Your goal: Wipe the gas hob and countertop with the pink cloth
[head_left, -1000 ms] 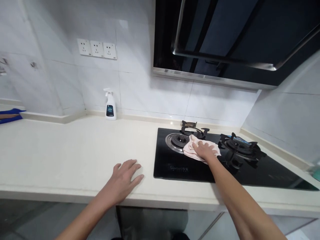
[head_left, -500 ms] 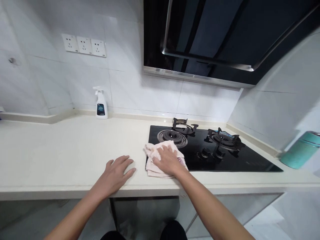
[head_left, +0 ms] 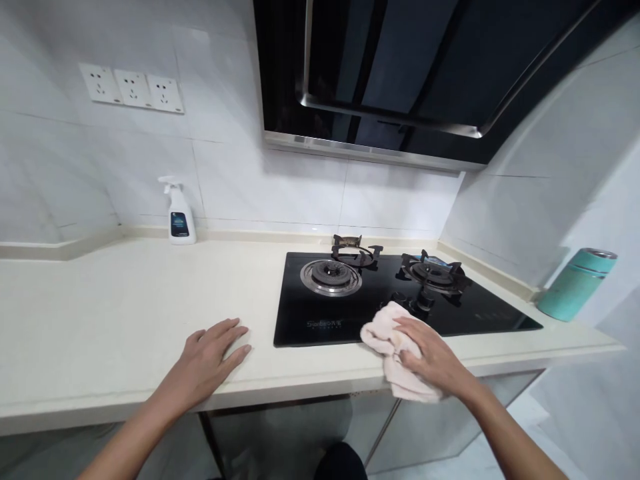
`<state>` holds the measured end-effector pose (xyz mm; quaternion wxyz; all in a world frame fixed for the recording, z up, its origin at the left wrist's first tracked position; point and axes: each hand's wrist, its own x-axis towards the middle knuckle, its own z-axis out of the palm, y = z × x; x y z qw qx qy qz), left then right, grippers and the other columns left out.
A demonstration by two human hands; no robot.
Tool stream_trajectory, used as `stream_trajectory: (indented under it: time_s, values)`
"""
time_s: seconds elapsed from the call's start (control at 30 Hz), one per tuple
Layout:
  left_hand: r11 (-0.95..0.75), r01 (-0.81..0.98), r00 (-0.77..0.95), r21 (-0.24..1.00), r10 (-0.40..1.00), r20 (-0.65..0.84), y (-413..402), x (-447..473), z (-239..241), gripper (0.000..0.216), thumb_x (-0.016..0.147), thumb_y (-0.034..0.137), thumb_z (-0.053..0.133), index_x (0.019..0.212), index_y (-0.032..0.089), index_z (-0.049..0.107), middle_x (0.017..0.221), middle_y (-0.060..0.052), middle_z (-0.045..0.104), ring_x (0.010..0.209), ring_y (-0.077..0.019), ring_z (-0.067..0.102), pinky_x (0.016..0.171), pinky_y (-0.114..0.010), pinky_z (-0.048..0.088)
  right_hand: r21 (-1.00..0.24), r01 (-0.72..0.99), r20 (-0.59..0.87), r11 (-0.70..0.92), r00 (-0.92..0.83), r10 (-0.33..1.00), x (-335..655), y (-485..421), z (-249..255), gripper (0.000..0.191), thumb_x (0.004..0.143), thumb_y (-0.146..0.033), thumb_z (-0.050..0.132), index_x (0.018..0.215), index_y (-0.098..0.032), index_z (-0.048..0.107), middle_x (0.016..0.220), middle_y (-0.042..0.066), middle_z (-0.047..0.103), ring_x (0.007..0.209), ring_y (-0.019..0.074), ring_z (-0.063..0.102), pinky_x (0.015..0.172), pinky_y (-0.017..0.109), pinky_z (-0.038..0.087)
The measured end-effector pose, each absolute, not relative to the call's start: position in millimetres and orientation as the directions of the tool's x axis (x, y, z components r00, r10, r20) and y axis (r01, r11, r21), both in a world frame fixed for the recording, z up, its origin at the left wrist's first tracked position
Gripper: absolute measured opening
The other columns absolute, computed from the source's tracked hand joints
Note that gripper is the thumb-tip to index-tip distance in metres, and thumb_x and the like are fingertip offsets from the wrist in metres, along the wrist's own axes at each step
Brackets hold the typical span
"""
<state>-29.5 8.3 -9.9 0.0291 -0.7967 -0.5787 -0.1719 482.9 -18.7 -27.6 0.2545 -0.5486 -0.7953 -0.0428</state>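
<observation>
One crumpled pink cloth (head_left: 389, 341), best smoothed flat, sits clamped in the right hand (head_left: 434, 353) at six o'clock of the black glass hob (head_left: 370, 298); the left hand (head_left: 206, 363) rests empty at eight.

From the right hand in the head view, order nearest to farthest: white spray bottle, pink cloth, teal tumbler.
1. Pink cloth, in the right hand.
2. Teal tumbler, right of the gas cooktop.
3. White spray bottle, left of it.
</observation>
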Motion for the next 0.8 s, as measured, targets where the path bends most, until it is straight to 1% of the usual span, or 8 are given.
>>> stream_trajectory:
  time_s: [0.1, 0.2, 0.33, 0.43, 0.5, 0.6, 0.73, 0.8]
  values:
    - [-0.331, 0.933, 0.274, 0.144, 0.909, 0.313, 8.7, -30.4, -12.2, 0.057, 0.1, 0.062, 0.038, 0.139, 0.03, 0.065, 0.155, -0.007, 0.056, 0.147, -0.0317, 0.047, 0.116, -0.053, 0.038, -0.175, 0.92, 0.512, 0.349, -0.218, 0.831, 530.8, -27.6, -42.0, 0.046, 0.087, -0.041, 0.052, 0.127, -0.021, 0.066, 0.143, 0.013, 0.062, 0.134, 0.0304, 0.056, 0.112, 0.049, 0.045]
    - [-0.332, 0.933, 0.272, 0.139, 0.903, 0.333, 10.4, -31.8, -16.0, 0.059, 0.1, 0.063, 0.037, 0.138, 0.03, 0.066, 0.154, -0.007, 0.057, 0.146, -0.0325, 0.048, 0.115, -0.054, 0.039, -0.155, 0.964, 0.549, 0.214, -0.096, 0.83, 574.4, -24.0, -45.9, 0.049, 0.088, -0.045, 0.047, 0.124, -0.017, 0.065, 0.135, 0.016, 0.065, 0.126, 0.0325, 0.058, 0.109, 0.05, 0.046]
    - [-0.349, 0.928, 0.282, 0.132, 0.888, 0.364, 12.0, -33.1, -19.4, 0.058, 0.099, 0.063, 0.038, 0.137, 0.031, 0.067, 0.153, -0.007, 0.059, 0.145, -0.0331, 0.05, 0.114, -0.054, 0.041, -0.069, 0.986, 0.413, -0.152, 0.167, 0.895, 619.1, -6.8, -30.8, 0.05, 0.09, -0.041, 0.042, 0.126, -0.015, 0.064, 0.131, 0.018, 0.065, 0.124, 0.0336, 0.057, 0.108, 0.049, 0.043]
    - [-0.346, 0.929, 0.278, 0.133, 0.887, 0.368, 13.0, -34.3, -21.5, 0.058, 0.099, 0.065, 0.038, 0.138, 0.032, 0.066, 0.154, -0.007, 0.058, 0.143, -0.0328, 0.051, 0.114, -0.054, 0.04, -0.013, 0.927, 0.346, -0.374, 0.355, 0.868, 633.5, 10.3, -13.7, 0.049, 0.094, -0.039, 0.04, 0.127, -0.014, 0.065, 0.124, 0.021, 0.064, 0.122, 0.0374, 0.056, 0.104, 0.053, 0.042]
    - [-0.35, 0.927, 0.279, 0.133, 0.882, 0.379, 14.4, -35.2, -23.4, 0.058, 0.099, 0.065, 0.038, 0.137, 0.032, 0.066, 0.154, -0.007, 0.058, 0.142, -0.0327, 0.052, 0.114, -0.054, 0.04, -0.023, 0.903, 0.334, -0.429, 0.412, 0.848, 634.1, 24.3, -5.0, 0.049, 0.096, -0.043, 0.039, 0.127, -0.016, 0.066, 0.121, 0.022, 0.063, 0.117, 0.04, 0.057, 0.097, 0.055, 0.046]
    - [-0.355, 0.924, 0.276, 0.144, 0.877, 0.394, 17.4, -35.6, -25.2, 0.056, 0.099, 0.065, 0.04, 0.135, 0.032, 0.067, 0.152, -0.007, 0.058, 0.142, -0.0336, 0.052, 0.112, -0.054, 0.04, -0.041, 0.878, 0.308, -0.477, 0.466, 0.83, 625.2, 50.4, 0.9, 0.048, 0.097, -0.048, 0.039, 0.129, -0.023, 0.066, 0.125, 0.02, 0.061, 0.116, 0.0412, 0.057, 0.09, 0.054, 0.049]
    - [-0.337, 0.926, 0.257, 0.17, 0.893, 0.37, 19.1, -32.7, -21.1, 0.057, 0.097, 0.065, 0.04, 0.133, 0.03, 0.068, 0.15, -0.008, 0.06, 0.142, -0.0352, 0.052, 0.111, -0.056, 0.04, -0.057, 0.88, 0.296, -0.471, 0.466, 0.834, 606.7, 80.4, -1.1, 0.047, 0.099, -0.048, 0.038, 0.134, -0.028, 0.063, 0.136, 0.017, 0.058, 0.125, 0.0409, 0.052, 0.098, 0.063, 0.044]
    - [-0.326, 0.929, 0.251, 0.174, 0.902, 0.351, 18.0, -30.7, -17.4, 0.057, 0.097, 0.064, 0.04, 0.133, 0.03, 0.068, 0.149, -0.008, 0.061, 0.142, -0.0349, 0.052, 0.112, -0.055, 0.039, -0.07, 0.888, 0.302, -0.455, 0.454, 0.838, 599.6, 83.5, -3.0, 0.048, 0.1, -0.046, 0.036, 0.136, -0.027, 0.062, 0.14, 0.017, 0.057, 0.128, 0.0409, 0.05, 0.1, 0.066, 0.041]
